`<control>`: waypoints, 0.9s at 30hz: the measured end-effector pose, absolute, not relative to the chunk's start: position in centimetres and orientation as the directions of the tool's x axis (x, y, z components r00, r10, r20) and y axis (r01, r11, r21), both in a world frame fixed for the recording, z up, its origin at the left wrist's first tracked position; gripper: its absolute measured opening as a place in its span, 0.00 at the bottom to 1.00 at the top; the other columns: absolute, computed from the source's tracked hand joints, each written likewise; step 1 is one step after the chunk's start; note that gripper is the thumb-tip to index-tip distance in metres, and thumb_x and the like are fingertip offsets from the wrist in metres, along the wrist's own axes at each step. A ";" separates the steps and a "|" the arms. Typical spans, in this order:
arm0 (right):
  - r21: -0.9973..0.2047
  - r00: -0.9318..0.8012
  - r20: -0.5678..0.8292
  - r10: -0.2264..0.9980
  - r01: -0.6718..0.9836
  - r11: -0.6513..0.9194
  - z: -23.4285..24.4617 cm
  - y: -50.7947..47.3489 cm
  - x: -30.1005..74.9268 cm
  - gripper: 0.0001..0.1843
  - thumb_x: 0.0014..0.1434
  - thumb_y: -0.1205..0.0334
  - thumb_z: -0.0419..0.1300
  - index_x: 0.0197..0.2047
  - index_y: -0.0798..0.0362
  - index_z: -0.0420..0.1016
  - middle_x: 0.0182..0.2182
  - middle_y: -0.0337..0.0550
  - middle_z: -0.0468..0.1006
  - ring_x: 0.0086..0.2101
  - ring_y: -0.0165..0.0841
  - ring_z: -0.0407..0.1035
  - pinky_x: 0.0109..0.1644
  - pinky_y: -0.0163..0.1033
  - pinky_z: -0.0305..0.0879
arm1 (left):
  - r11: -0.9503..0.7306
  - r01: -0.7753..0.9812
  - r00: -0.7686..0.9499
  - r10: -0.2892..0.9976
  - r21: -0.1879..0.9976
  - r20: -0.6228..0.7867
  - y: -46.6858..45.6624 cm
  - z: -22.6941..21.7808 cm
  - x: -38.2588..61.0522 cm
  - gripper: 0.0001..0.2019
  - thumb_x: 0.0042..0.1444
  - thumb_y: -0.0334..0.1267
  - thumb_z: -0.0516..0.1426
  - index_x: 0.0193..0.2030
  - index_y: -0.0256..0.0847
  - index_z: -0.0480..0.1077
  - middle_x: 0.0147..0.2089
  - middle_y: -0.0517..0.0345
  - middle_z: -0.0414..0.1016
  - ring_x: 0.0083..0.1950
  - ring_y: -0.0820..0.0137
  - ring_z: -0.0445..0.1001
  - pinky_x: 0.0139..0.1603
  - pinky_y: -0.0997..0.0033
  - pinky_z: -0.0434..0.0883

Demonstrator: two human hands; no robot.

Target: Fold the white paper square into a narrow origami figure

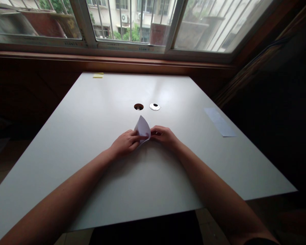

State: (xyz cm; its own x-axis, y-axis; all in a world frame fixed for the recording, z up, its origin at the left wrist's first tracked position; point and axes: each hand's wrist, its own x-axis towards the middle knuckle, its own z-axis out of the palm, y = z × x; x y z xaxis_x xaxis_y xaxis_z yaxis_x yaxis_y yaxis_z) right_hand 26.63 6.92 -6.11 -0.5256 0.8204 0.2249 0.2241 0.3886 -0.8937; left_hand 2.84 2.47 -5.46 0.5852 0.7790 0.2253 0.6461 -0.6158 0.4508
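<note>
A sheet of white paper (143, 126), folded with its sides bowed apart and a point at the top, is held just above the middle of the white table. My left hand (126, 142) grips its left side, with a finger reaching across the inside of the fold. On the right edge, my right hand (164, 135) pinches the paper between thumb and fingers. The lower part of the sheet is partly covered by my left fingers.
Beyond the paper, the white table (104, 105) has a round hole (138, 107) and a silver ring cover (154, 107). A paper strip (220, 122) lies at the right, yellow pieces (98, 75) at the far left edge. A window (132, 23) stands behind.
</note>
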 end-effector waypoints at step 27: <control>-0.788 -0.454 0.457 0.765 0.192 0.585 -4.6 4.7 24.6 0.15 0.58 0.53 0.66 0.48 0.49 0.79 0.38 0.43 0.76 0.36 0.31 0.75 0.43 0.38 0.75 | -0.422 0.438 0.231 0.906 0.794 0.354 0.5 -3.7 3.7 0.09 0.62 0.38 0.53 0.37 0.38 0.73 0.38 0.55 0.71 0.41 0.67 0.70 0.42 0.69 0.67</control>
